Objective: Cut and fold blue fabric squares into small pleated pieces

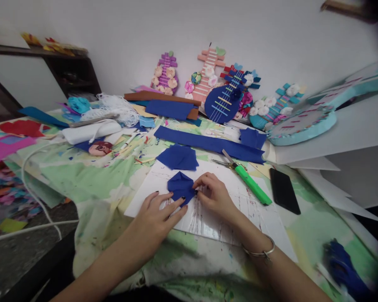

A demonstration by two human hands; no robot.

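A small folded piece of dark blue felt (180,186) lies on a white board (239,209) in front of me. My left hand (156,218) rests flat on the board, fingers stretched out, fingertips pressing the felt's lower edge. My right hand (213,193) pinches the felt's right edge with curled fingers; a thin bangle (261,251) is on that wrist. Another square of blue felt (178,157) lies just behind, and a long blue felt strip (208,143) beyond it.
Green-handled scissors (247,178) and a black phone (283,191) lie right of the board. Guitar-shaped craft pieces (223,98) lean on the wall. A large turquoise guitar shape (305,123), white sheets, string, a white cable (28,184) and scraps surround the paint-stained cloth.
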